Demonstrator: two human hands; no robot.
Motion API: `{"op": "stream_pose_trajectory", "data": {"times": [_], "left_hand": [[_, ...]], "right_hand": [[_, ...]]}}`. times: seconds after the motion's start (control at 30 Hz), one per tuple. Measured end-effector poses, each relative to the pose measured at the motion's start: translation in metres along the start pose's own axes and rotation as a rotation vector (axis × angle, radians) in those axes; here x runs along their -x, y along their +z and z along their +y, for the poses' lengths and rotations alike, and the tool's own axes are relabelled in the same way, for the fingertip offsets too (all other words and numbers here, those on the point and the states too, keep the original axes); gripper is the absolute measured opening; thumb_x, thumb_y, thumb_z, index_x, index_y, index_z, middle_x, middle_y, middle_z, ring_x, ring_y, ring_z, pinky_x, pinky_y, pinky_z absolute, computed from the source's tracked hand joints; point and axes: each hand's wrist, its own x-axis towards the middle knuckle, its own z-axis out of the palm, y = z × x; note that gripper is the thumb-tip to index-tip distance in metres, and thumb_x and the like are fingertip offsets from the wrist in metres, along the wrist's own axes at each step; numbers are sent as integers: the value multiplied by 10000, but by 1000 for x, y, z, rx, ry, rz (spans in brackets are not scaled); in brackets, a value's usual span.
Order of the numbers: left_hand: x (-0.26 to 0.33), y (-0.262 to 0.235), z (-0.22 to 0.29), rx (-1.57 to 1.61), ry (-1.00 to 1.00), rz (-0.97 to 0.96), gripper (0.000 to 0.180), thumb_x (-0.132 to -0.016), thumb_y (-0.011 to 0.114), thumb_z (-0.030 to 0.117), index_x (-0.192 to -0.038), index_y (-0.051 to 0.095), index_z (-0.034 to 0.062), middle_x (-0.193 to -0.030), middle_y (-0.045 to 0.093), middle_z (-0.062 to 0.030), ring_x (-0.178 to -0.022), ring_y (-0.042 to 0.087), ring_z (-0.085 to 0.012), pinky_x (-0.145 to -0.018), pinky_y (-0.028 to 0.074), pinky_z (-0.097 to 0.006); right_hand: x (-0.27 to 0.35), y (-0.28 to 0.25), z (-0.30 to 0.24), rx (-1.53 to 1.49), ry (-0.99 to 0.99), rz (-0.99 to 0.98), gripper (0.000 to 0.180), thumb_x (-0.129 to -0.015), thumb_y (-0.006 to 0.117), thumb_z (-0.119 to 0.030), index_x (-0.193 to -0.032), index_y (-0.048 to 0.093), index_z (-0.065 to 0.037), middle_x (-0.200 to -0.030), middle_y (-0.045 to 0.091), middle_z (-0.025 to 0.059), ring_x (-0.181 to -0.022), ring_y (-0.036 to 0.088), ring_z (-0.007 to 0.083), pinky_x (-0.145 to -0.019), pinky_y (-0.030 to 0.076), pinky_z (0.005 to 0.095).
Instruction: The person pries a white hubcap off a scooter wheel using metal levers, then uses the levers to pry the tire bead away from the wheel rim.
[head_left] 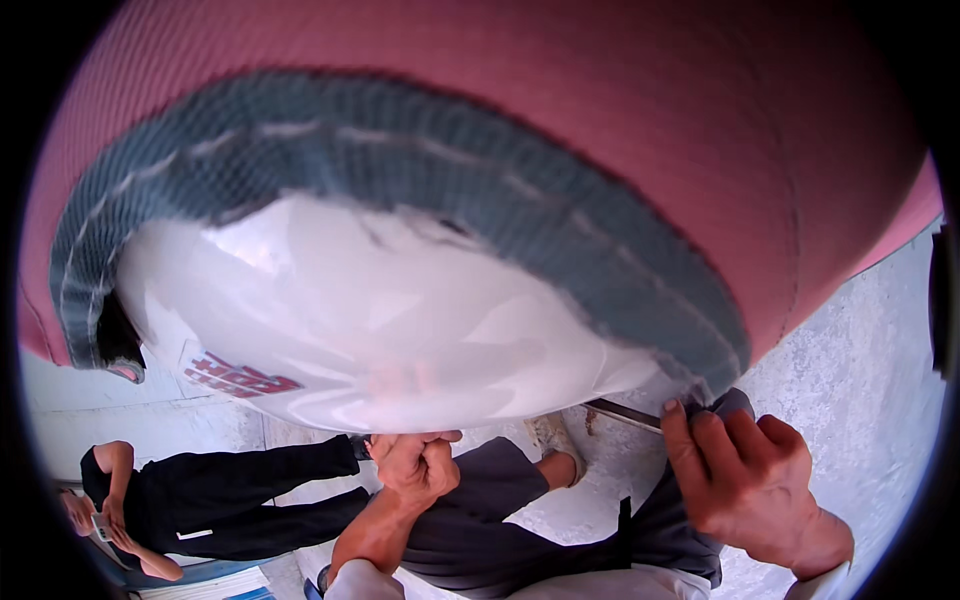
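Observation:
My right hand (pixel 745 485) is at the lower right, fingers curled around a thin metal rod (pixel 622 411) that runs up-left and vanishes under a white helmet rim (pixel 380 340). My left hand (pixel 415 465) is a closed fist at lower centre, just below that rim, above my knee in dark grey trousers (pixel 480 530). I see nothing in the fist; the helmet hides whatever lies above it. A shoe (pixel 553 437) rests on the pale concrete floor (pixel 860 340) between my hands.
A pink cap with a grey brim (pixel 480 170) and the white helmet fill the upper two thirds of the view. At the lower left, another person in black clothes (pixel 215 500) crouches on the floor. Pale sheets (pixel 215 585) lie beside them.

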Motion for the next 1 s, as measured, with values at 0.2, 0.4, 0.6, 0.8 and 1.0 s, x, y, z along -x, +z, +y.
{"op": "stream_pose_trajectory", "data": {"times": [0.2, 0.4, 0.6, 0.8, 1.0], "left_hand": [[-2, -2, -2, 11, 32, 37, 231, -665, 451, -118, -667, 635, 21, -640, 627, -70, -525, 503, -174, -542, 400, -286], [-3, -4, -3, 41, 66, 22, 221, -645, 460, -107, -664, 633, 28, -638, 621, -75, -527, 520, -190, -543, 405, -290], [-7, -2, -4, 25, 87, 13, 224, -641, 456, -111, -664, 632, 25, -638, 621, -81, -529, 527, -191, -542, 402, -294], [-2, -7, -7, 35, 3, -38, 255, -645, 533, -125, -709, 701, 56, -725, 685, -75, -625, 622, -223, -641, 479, -307], [2, -7, -8, 22, -13, -44, 252, -654, 524, -120, -713, 702, 49, -718, 679, -74, -625, 619, -224, -632, 475, -308]], "right_hand": [[-24, -1, -7, 146, -180, -32, 549, -607, 632, -175, -1090, 733, 66, -733, 503, 22, -595, 523, 148, -488, 399, 266], [-22, 14, 12, 119, -233, 19, 335, -685, 674, -144, -974, 741, 11, -722, 576, 28, -556, 510, 126, -474, 339, 252], [-18, 38, 23, 223, -340, 319, 187, -857, 764, -173, -972, 740, -28, -632, 597, 16, -570, 585, 129, -501, 369, 246], [-39, 55, 21, 229, -220, 833, 264, -939, 711, -241, -736, 619, -100, -556, 481, -40, -491, 457, 103, -499, 267, 264], [-33, 58, 12, 258, -45, 769, 259, -898, 796, -236, -803, 606, -88, -601, 565, 22, -528, 513, 175, -539, 349, 305]]}}
